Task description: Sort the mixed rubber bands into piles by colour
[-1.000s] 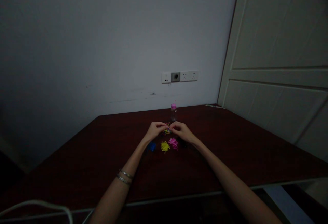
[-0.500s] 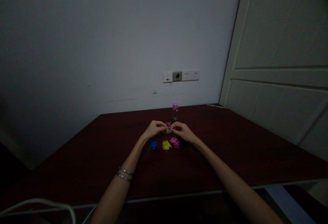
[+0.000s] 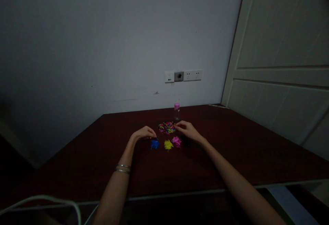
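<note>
My left hand (image 3: 146,132) is just above the blue pile (image 3: 154,144), thumb and fingers pinched together on a small blue strip whose tip shows under them. At the right edge of a mixed multicoloured pile (image 3: 166,128), my right hand (image 3: 187,129) has its thumb and forefinger closed; whatever is between them is too small to name. The pieces are thin and short, like little rubber bands. A yellow pile (image 3: 168,145) and a pink pile (image 3: 176,141) lie in front of the mixed one, to the right of the blue.
A clear bottle with a pink cap (image 3: 177,111) stands behind the mixed pile on the dark red table (image 3: 205,173). Wall sockets (image 3: 192,75) are beyond it. A dark pile or object beside the pink pile is hard to make out. A white cable (image 3: 43,197) loops at the front left.
My left hand has moved from the mixed pile left and toward me, to the blue pile. My right hand stays by the mixed pile, which now shows more fully.
</note>
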### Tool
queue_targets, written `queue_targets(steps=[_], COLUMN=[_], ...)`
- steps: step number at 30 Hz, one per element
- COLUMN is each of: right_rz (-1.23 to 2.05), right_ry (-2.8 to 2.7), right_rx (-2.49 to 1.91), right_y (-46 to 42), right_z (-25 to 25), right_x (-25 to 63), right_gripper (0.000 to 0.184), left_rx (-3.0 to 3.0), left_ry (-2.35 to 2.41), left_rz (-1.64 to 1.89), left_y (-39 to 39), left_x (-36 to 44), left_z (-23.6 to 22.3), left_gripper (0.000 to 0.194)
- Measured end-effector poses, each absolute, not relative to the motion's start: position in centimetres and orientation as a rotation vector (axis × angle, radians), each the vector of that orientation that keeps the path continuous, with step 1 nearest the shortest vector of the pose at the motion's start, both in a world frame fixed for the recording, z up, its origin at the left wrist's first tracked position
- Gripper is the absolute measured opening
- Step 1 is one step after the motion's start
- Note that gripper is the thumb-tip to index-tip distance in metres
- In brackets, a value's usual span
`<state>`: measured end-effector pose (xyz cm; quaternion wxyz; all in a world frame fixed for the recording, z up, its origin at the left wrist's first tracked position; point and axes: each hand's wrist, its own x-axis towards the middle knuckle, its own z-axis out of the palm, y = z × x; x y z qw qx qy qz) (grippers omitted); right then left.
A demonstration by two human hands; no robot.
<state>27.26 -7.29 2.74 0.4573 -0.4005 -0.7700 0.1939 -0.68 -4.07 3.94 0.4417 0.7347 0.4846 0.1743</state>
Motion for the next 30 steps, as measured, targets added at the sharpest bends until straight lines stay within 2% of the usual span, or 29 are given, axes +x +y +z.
queue_targets(steps=[13,22,30], right_rz=[0.319,0.253,0.144], right_ry=[-1.997,-2.291,-2.372], right_rx=[-1.148,-1.217,-1.612], right_y=[-5.0,-4.3,-5.1], right_z=[0.4,2.1,2.7], right_x=[28.9,25.2,23.1], right_gripper=[0.017,0.011,0.014], left_rx=[1.744,1.678,1.697], left_ry=[1.174,1.355,1.416], left_rz=[0.294,0.67,0.669], left_y=[-4.1,-2.5,-1.8], left_x=[-2.6,-2.5,-2.1], left_z=[4.2,2.9,2.1], left_gripper=[0.033,0.037,0.036])
